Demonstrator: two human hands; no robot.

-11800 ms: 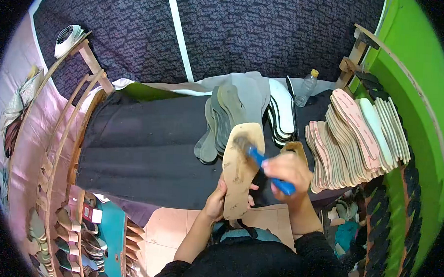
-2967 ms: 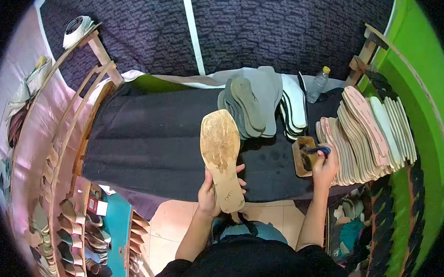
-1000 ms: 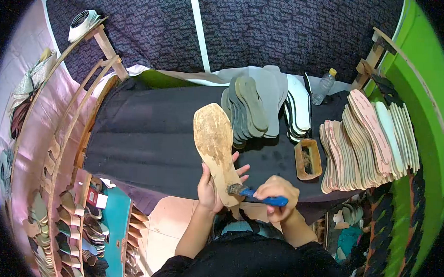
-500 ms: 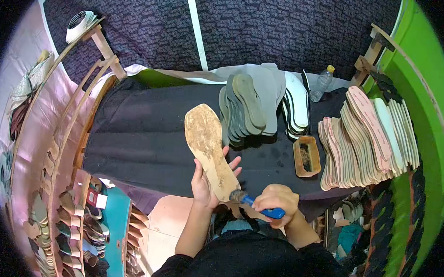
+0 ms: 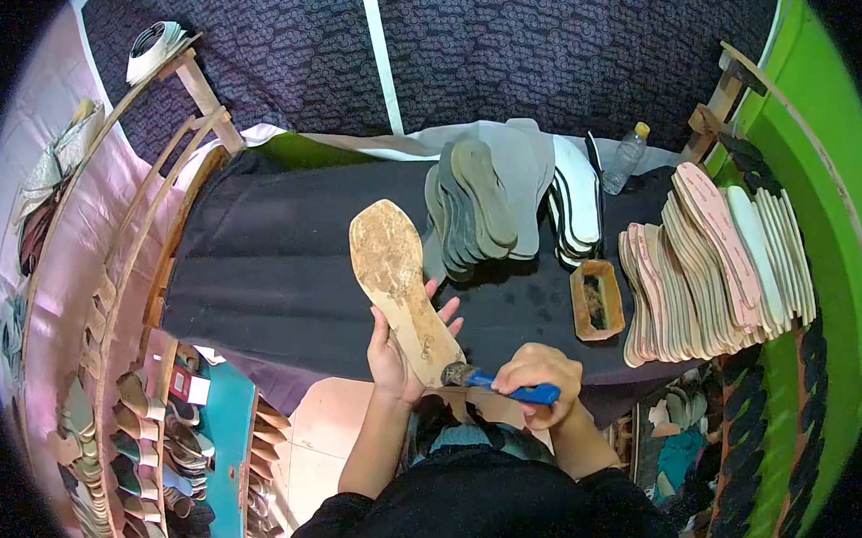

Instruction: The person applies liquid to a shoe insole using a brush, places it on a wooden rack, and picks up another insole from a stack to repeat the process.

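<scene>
Blue-handled brush meets the heel of a tan insole

From where I stand, the easiest thing to measure by is the small open-topped tub on the black-covered table, its inside darkly stained. To the left of that tub, and a little nearer the person, the tan insole is held up in the left hand, broad toe end slanting away and leftward. Brown smears cover the toe half and run down to the waist; a small dark mark sits on the heel.

The left thumb lies along one edge of the insole, while the other fingers pass behind it, loosely spread, their tips showing past the opposite edge.

On the near side of the tub, slightly left of it, the right hand has its fingers curled firmly round the blue-handled brush. The dark bristles lie at the edge of the heel and seem to touch it.

Beyond the tub and to its left is a fanned stack of grey soles; directly behind it are white soles with black edges. A clear bottle with a yellow cap stands farther back. Just right of the tub, a long, leaning row of pink-topped insoles rests beside a pale green insole.
</scene>
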